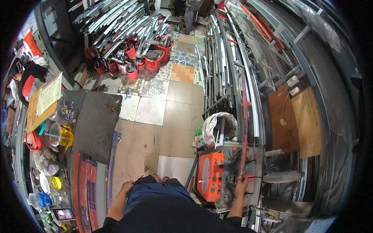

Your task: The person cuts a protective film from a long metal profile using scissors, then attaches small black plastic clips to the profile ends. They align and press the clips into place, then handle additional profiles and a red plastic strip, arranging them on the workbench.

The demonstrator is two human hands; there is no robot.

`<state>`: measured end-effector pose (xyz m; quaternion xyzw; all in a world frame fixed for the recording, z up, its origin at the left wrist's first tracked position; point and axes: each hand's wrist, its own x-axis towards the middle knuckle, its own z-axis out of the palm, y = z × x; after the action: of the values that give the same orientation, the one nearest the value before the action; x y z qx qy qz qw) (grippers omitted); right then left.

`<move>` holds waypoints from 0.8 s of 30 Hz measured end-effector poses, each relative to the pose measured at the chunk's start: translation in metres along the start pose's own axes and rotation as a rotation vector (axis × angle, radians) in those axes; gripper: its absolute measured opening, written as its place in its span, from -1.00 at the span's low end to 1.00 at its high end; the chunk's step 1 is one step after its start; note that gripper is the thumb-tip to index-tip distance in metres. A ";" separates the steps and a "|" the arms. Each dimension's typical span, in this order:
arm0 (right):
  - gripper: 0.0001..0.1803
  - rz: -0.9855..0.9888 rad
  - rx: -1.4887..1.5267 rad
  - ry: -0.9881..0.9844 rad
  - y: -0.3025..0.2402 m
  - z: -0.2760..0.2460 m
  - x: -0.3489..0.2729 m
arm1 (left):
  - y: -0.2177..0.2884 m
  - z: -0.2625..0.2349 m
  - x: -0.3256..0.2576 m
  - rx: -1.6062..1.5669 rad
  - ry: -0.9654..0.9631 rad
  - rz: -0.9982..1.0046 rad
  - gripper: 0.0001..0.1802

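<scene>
My right hand (241, 182) is closed around the near end of a long, thin red bar (244, 143). The bar runs away from me above the metal bench on my right, alongside long metal profiles. Just left of that hand stands an orange machine box (210, 176) with knobs and buttons on its panel. My left hand (127, 187) hangs by my hip, against the edge of my blue shorts (155, 194). Its fingers look curled, and what they hold, if anything, is hidden.
Behind the machine is a white sack (215, 130) of offcuts. Long metal profiles (217, 66) line the right side; more (116, 23) pile up at far left over red baskets (154, 60). A dark-topped table (97, 128) stands left. Another person's leg (189, 21) shows far ahead.
</scene>
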<state>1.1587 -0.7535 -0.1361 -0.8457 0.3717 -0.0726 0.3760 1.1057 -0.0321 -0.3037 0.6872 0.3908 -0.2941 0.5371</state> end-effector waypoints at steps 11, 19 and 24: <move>-0.46 0.003 0.885 -0.936 -0.392 0.277 0.087 | 0.356 0.082 -0.047 -0.121 -0.807 0.466 0.06; -0.61 0.567 1.742 -1.461 -0.569 0.401 0.038 | 0.445 0.027 -0.202 -0.421 0.203 1.268 -0.11; -0.80 0.831 1.527 -1.434 -0.562 0.453 -0.005 | 0.484 0.020 -0.227 -0.148 0.574 1.534 -0.29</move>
<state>1.6599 -0.2387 -0.0680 -0.0510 0.1807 0.3526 0.9167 1.4006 -0.1582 0.1242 0.7746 -0.0471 0.3682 0.5120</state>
